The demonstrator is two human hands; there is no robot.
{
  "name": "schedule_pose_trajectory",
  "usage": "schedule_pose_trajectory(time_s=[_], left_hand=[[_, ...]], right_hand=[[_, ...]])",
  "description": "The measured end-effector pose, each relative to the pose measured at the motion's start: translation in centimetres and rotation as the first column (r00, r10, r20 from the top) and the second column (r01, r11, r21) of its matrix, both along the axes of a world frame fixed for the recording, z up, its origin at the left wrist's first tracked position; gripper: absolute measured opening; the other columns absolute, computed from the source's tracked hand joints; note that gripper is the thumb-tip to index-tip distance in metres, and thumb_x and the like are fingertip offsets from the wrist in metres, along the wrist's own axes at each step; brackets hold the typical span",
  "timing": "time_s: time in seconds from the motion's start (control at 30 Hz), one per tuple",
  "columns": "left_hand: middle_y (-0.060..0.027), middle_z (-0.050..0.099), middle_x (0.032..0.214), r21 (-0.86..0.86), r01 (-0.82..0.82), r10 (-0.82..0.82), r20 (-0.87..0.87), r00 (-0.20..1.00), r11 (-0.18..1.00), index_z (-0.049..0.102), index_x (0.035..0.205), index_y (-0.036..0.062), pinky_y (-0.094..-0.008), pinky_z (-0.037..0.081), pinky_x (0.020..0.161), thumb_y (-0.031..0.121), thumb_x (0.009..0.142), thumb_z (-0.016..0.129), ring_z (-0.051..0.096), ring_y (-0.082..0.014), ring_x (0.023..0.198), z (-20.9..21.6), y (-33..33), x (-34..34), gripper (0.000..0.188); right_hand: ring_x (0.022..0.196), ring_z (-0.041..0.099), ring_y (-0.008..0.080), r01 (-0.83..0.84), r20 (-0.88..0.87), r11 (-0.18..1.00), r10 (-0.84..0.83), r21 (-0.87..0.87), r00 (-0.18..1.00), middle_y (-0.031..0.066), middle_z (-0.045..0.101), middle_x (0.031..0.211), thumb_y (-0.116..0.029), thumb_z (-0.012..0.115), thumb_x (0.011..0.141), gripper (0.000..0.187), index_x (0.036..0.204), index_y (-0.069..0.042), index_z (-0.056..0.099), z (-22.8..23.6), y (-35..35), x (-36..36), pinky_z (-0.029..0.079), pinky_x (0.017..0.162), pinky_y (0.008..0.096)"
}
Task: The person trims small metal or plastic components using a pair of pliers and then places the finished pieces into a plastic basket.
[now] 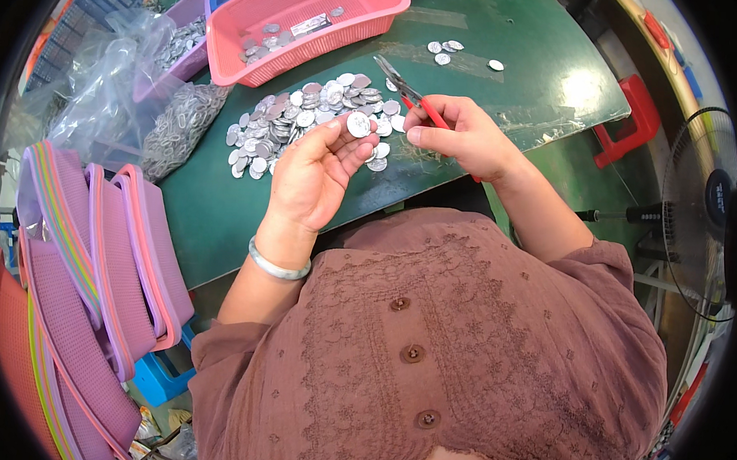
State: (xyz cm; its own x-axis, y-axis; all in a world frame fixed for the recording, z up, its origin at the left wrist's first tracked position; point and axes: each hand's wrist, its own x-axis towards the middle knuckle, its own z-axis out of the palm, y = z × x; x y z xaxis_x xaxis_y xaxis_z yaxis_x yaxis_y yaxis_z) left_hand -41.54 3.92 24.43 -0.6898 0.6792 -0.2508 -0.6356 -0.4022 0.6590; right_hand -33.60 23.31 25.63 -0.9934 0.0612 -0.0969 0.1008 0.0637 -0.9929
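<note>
Between the thumb and fingers of my left hand (315, 163) is a round silver metal disc (359, 124), its face turned up. My right hand (463, 135) grips red-handled pliers (433, 115), whose metal jaws point up and left, a little apart from the disc. Under and beyond both hands lies a loose heap of similar silver discs (279, 115) on the green table (213, 215). A pink basket (228, 66) behind the heap holds several more discs and a small pale label or strip.
A clear plastic bag of metal links (182, 127) lies at the table's left, by a purple basket (197, 54) of metal pieces. Stacked pink and purple baskets (129, 261) stand at the left. Several discs (444, 47) lie farther right. A red stool (632, 122) and a fan (702, 212) stand right.
</note>
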Motion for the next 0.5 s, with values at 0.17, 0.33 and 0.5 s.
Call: schedule_pose_trajectory(time_s=[0.17,0.33,0.5], left_hand=[[-0.0171,0.061,0.096,0.030,0.019,-0.019,0.021,1.000,0.999,0.054,0.103,-0.0066,-0.0305,0.050,0.078,0.010,0.091,0.044,0.061,-0.0228,0.085,0.3,0.0,0.1,0.024],[-0.0098,0.063,0.091,-0.080,0.004,-0.014,-0.123,0.992,0.997,0.057,0.104,-0.0019,-0.0233,0.049,0.070,0.006,0.086,0.054,0.060,-0.0143,0.078,0.2,0.4,0.4,0.020],[-0.0047,0.063,0.084,-0.191,-0.042,0.002,-0.207,0.978,0.981,0.061,0.102,0.0005,-0.0188,0.046,0.061,0.005,0.084,0.058,0.058,-0.0092,0.070,0.3,0.7,0.6,0.019]], right_hand=[[0.069,0.046,0.0067,-0.080,0.035,0.985,0.075,0.152,0.997,-0.0019,0.053,0.075,-0.014,0.065,0.076,0.016,0.083,-0.002,0.057,-0.2,1.3,0.9,0.038,0.063,0.0218],[0.066,0.043,0.0096,-0.106,-0.114,0.891,0.173,0.441,0.978,0.0003,0.049,0.070,-0.011,0.067,0.074,0.017,0.075,-0.001,0.052,-0.4,1.8,1.2,0.036,0.060,0.0243],[0.057,0.040,0.0160,-0.133,-0.146,0.830,0.249,0.541,0.957,0.0062,0.045,0.063,-0.015,0.068,0.071,0.024,0.070,0.000,0.049,-0.1,2.3,1.4,0.035,0.053,0.0286]])
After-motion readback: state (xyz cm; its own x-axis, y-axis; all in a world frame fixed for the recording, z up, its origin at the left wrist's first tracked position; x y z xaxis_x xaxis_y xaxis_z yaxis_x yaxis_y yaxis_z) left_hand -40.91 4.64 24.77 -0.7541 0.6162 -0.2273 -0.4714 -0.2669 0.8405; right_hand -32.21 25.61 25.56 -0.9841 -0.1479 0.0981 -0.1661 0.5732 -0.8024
